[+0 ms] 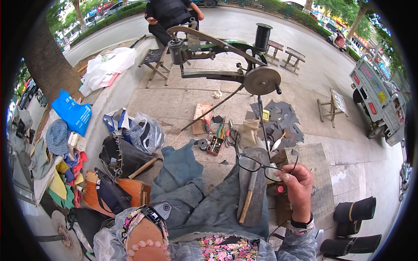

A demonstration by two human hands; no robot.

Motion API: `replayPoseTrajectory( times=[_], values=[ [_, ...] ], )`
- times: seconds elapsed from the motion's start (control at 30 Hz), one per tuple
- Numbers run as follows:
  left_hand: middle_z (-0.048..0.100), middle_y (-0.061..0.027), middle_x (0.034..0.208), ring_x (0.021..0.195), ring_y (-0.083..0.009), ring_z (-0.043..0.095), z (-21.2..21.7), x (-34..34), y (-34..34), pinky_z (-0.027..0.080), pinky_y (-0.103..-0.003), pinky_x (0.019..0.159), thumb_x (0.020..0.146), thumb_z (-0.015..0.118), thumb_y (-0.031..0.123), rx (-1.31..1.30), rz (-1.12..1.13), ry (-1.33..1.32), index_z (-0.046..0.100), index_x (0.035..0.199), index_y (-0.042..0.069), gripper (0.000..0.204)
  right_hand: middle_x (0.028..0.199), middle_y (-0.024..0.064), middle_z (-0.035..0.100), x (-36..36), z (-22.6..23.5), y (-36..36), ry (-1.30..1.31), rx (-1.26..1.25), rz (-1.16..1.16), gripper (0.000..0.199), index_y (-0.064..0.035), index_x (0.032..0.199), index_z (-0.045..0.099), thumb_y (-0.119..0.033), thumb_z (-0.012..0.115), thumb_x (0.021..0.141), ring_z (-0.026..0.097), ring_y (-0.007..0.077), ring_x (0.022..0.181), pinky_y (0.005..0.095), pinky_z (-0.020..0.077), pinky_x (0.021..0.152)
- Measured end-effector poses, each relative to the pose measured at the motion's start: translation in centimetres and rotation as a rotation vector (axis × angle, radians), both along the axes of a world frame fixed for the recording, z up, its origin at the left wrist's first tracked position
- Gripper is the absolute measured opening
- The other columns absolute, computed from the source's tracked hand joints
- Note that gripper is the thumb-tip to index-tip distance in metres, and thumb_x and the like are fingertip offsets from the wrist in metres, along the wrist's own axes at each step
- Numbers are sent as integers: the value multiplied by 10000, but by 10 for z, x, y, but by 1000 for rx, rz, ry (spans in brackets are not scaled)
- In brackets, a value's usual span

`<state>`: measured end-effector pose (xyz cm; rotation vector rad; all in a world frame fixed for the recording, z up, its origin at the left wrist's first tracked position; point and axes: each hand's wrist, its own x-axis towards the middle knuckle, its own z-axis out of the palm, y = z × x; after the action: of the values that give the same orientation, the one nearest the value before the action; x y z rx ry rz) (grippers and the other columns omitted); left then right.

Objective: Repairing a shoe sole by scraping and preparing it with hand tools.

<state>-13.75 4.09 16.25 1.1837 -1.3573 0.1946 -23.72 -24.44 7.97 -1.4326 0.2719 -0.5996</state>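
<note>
My right hand (297,187) is raised at the right of my lap, its fingers pinched on a pair of black-framed eyeglasses (250,164). The lenses point left, and one temple arm rises above my fingers. Below the glasses, a hammer (249,195) with a wooden handle lies on a long dark pad (257,213) on my lap. A worn blue-grey apron cloth (196,213) covers my legs. My left hand is out of view.
A hand-cranked sewing machine (226,61) stands ahead, with a seated person (170,15) behind it. Small tools and a parts box (215,145) lie on the paving. A wooden box (93,191) stands left, dark rolls (355,209) right, folding stools (334,106) farther off.
</note>
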Motion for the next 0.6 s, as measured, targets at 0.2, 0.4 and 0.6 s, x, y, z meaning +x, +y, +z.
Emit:
replayPoseTrajectory(
  times=[0.2,0.4,0.6],
  values=[
    [472,-261,1303,1109,-325,578,-1,-9,2,545,-372,805,894,585,468,-26,157,-65,407,1373,-23,709,958,87,657,-2,10,2,71,2,23,186,29,1009,634,26,657,824,666,176,861,278,527,744],
    [506,-267,1273,1092,-313,594,6,5,-6,544,-366,806,920,562,450,-51,458,-134,415,1370,-23,669,905,87,655,-5,27,4,-7,-39,55,184,31,1015,634,-42,654,847,672,179,857,276,533,706],
    [590,-248,1171,916,-240,642,-4,43,-56,526,-294,755,829,739,249,123,368,80,435,1317,-71,658,830,104,641,-15,55,17,-167,-70,93,252,34,1055,620,-106,658,849,656,182,771,342,550,735]
  ],
)
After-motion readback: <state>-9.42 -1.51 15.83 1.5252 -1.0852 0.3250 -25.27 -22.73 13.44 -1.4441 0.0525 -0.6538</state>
